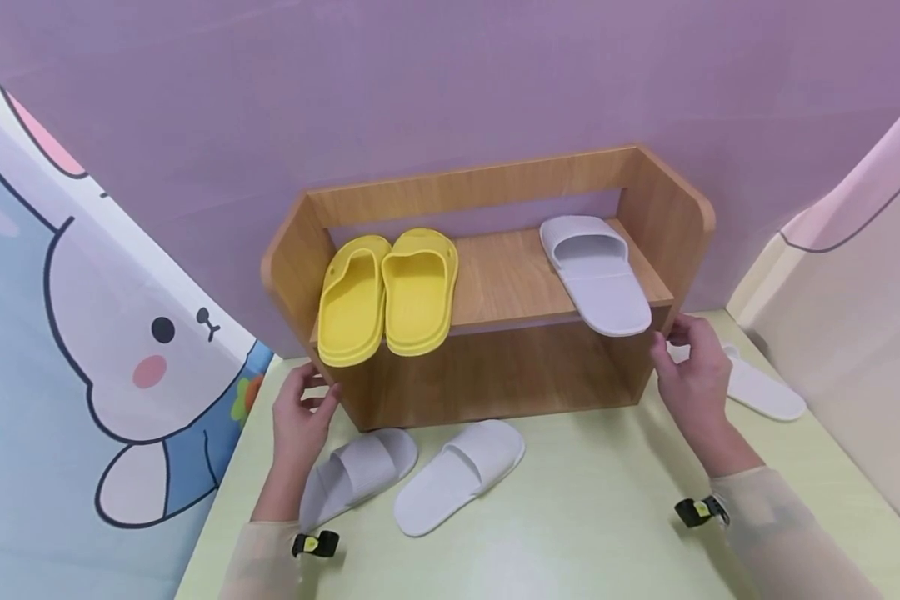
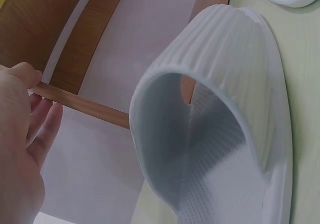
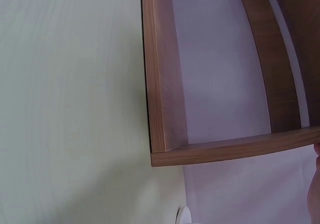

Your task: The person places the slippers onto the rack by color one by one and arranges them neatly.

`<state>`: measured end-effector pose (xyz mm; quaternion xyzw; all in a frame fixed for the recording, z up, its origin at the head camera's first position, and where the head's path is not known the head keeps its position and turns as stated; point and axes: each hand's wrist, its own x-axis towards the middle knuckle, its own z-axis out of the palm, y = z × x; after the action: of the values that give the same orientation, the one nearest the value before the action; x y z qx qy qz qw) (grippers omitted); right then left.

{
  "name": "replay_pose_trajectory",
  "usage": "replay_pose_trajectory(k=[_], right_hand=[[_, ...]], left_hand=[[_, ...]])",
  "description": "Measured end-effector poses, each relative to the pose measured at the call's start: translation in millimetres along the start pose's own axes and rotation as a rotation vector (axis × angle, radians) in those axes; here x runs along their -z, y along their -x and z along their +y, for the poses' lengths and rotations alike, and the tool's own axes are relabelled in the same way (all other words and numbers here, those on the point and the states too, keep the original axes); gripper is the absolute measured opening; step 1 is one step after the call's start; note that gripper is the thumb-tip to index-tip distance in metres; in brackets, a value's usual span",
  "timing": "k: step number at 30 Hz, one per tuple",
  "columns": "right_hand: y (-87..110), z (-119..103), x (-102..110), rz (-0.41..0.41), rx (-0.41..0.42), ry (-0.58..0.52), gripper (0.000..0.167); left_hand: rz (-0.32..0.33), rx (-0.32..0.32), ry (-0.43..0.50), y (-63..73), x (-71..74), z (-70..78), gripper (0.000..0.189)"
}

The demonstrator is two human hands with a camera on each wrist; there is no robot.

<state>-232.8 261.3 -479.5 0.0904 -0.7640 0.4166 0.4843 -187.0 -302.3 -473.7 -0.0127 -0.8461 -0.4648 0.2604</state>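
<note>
A wooden two-tier shoe rack (image 1: 502, 279) stands against the purple backdrop. My left hand (image 1: 303, 421) pinches the front edge of its left side panel (image 2: 85, 103), thumb on one face and fingers on the other. On the opposite side my right hand (image 1: 693, 371) grips the right side panel (image 3: 235, 150); only a sliver of that hand shows in the right wrist view. Two yellow clogs (image 1: 420, 292) sit side by side at the left of the upper shelf. A pale slipper (image 1: 603, 287) rests at that shelf's right end, its heel overhanging the front edge.
In front of the rack lie a ribbed grey slipper (image 1: 367, 462), close to my left forearm, and a white slipper (image 1: 457, 479). Another white slipper (image 1: 765, 392) lies beyond my right hand. A rabbit-print curtain (image 1: 120, 333) borders the pale green tabletop (image 1: 570, 517) on the left.
</note>
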Motion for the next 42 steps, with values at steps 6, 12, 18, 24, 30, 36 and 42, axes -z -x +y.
replay_pose_trajectory(k=[6, 12, 18, 24, 30, 36, 42], right_hand=[[0.1, 2, 0, -0.003, 0.01, 0.0, 0.025], [0.0, 2, 1, -0.007, 0.015, -0.019, 0.025], [0.3, 3, 0, -0.013, 0.02, -0.012, 0.027], [0.1, 2, 0, -0.009, 0.033, -0.01, 0.027], [0.3, 0, -1, -0.01, 0.04, -0.001, 0.026], [0.8, 0, -1, -0.012, 0.044, 0.009, 0.026], [3.1, 3, -3, -0.016, 0.059, 0.026, 0.026]], left_hand=[[-0.013, -0.024, -0.008, 1.6, 1.6, -3.3, 0.041], [-0.104, -0.011, -0.079, 6.4, 10.7, -10.1, 0.039], [-0.35, 0.014, -0.222, 11.8, 35.1, -19.2, 0.034], [-0.533, 0.04, -0.285, 29.5, 55.7, -28.7, 0.038], [-0.631, 0.194, -0.275, 54.1, 63.5, -37.4, 0.058], [-0.659, 0.186, -0.38, 74.1, 59.7, -43.9, 0.099], [-0.678, 0.16, -0.519, 82.6, 55.7, -46.6, 0.104]])
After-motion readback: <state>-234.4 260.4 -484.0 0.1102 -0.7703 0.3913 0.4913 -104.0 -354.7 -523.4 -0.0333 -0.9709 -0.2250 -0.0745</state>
